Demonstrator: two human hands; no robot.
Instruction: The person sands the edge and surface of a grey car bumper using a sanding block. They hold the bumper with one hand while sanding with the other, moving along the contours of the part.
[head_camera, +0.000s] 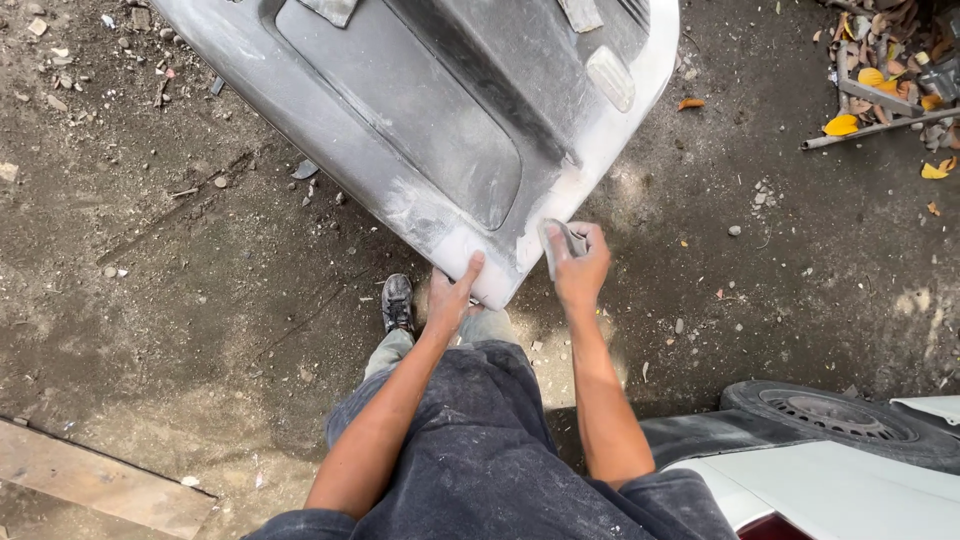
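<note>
A large grey car bumper (420, 110) lies tilted over dirt ground, with pale sanded patches along its near corner. My left hand (450, 298) grips that near corner's lower edge, thumb up on the pale surface. My right hand (578, 262) presses a folded grey piece of sandpaper (560, 240) against the bumper's right edge. My dusty dark trousers and one black shoe (397, 302) show below the hands.
Dirt ground (200, 250) with small stones lies all round. A tyre (830, 415) and a white car body (830, 490) sit at the lower right. Scrap and yellow leaves (880, 80) pile at the top right. A wooden plank (90, 480) lies at the lower left.
</note>
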